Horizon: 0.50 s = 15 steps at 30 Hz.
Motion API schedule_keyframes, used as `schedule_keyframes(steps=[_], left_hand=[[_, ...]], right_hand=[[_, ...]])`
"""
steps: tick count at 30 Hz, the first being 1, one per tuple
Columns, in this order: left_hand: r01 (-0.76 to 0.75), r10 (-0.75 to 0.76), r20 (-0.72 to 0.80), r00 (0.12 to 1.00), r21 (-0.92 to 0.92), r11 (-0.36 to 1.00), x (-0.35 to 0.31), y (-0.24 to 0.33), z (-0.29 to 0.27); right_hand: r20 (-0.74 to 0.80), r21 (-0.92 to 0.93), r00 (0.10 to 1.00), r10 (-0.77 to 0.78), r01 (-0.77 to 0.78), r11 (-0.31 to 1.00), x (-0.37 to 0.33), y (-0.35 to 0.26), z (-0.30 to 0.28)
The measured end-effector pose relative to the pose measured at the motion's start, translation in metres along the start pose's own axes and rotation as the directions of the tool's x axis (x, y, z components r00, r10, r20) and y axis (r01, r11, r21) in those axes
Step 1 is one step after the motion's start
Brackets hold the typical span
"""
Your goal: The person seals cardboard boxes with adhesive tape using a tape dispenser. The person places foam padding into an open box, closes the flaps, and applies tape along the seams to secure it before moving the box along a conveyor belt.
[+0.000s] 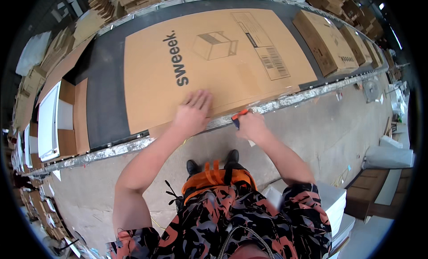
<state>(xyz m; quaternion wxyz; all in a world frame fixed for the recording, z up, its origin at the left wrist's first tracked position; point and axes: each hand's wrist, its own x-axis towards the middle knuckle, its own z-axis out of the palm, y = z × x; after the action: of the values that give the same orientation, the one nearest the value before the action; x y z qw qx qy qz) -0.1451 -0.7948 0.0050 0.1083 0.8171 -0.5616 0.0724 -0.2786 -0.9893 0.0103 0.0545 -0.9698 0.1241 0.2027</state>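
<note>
A large flat cardboard box (214, 67), with dark printing and a label on top, lies on the dark conveyor belt in front of me. My left hand (192, 113) rests on the box top near its close edge, palm down and fingers stretched out. Just off that same edge, further right, my right hand (251, 125) is closed around a small orange and dark-blue tool (240, 117) that looks like a box cutter. Its working end is too small to make out.
Left of the box, an open carton (80, 118) holds white panels (49, 121). More closed cardboard boxes (325, 43) line the belt at right. A worn metal rail (285, 101) edges the belt. White wrapped stacks (332, 196) stand at my right side; a fan (371, 90) is beyond.
</note>
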Motion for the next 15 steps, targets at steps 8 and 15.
schedule_keyframes(steps=[8,15], left_hand=[[0.085,-0.048,-0.252,0.966,0.138,0.987,-0.079,-0.036,0.013],[0.017,0.029,-0.288,0.957,0.156,0.988,-0.071,-0.033,0.027]], right_hand=[[-0.194,0.063,0.974,-0.121,0.135,0.989,-0.051,-0.045,-0.066],[-0.353,0.070,0.934,-0.047,0.076,0.995,0.037,-0.131,-0.169]])
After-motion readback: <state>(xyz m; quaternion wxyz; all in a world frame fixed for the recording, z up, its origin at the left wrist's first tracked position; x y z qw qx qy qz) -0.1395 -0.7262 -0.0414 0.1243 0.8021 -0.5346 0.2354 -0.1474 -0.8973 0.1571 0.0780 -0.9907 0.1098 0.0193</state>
